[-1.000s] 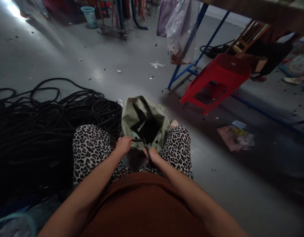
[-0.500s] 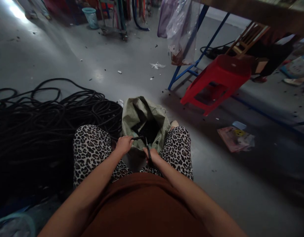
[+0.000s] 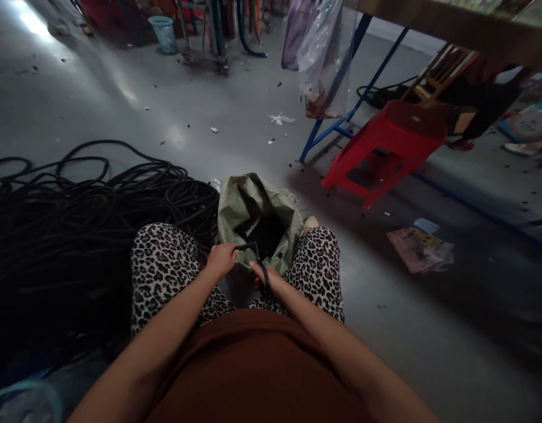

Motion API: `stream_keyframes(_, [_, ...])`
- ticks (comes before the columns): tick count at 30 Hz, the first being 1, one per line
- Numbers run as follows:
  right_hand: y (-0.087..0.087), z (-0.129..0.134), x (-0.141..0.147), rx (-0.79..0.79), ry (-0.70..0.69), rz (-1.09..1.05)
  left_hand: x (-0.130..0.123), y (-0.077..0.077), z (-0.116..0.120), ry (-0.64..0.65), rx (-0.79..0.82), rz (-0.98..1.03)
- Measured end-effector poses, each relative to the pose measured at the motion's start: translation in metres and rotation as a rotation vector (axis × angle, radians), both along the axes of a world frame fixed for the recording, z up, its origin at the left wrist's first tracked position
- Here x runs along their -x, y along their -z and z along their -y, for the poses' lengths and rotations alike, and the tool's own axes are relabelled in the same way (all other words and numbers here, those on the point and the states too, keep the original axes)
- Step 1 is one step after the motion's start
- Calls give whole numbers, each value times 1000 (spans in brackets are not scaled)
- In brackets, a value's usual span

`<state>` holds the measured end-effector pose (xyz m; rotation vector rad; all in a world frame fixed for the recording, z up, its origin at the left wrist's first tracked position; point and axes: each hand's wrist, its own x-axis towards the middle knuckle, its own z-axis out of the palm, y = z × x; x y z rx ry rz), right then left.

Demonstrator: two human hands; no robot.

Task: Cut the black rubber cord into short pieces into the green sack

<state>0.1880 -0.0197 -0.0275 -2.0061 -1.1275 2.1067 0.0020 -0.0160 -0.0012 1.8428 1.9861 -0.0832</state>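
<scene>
My left hand (image 3: 222, 258) is closed on a short length of black cord (image 3: 245, 247), whose end points right over the mouth of the sack. Black-handled scissors (image 3: 264, 274) are gripped in my right hand (image 3: 267, 277), their blades up against the cord's free end. Below both hands, between my knees, an olive-green sack (image 3: 229, 205) stands with its mouth wide, and dark pieces lie inside. To the left spreads a large tangled heap of black cord (image 3: 165, 188) on the floor.
A red plastic stool (image 3: 385, 147) is at the right by a blue-legged table (image 3: 451, 26), with plastic bags hanging from it. A colourful packet (image 3: 418, 249) lies on the floor. A light blue basket (image 3: 164, 35) stands far off. A person sits behind the stool.
My right hand has shifted slightly left, and the scissor blades have turned to meet the cord's end. My left hand has hardly moved.
</scene>
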Motion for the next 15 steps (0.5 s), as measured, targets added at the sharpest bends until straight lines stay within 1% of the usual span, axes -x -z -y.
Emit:
stream_keyframes(7, [-9, 1, 0, -27, -21, 28, -2, 0, 2, 24, -1, 12])
stream_keyframes(11, [-10, 0, 1, -27, -54, 73, -4, -3, 3, 47, 17, 13])
stream_keyframes(15, [-12, -1, 0, -19, -69, 72, -5, -7, 3, 63, 38, 19])
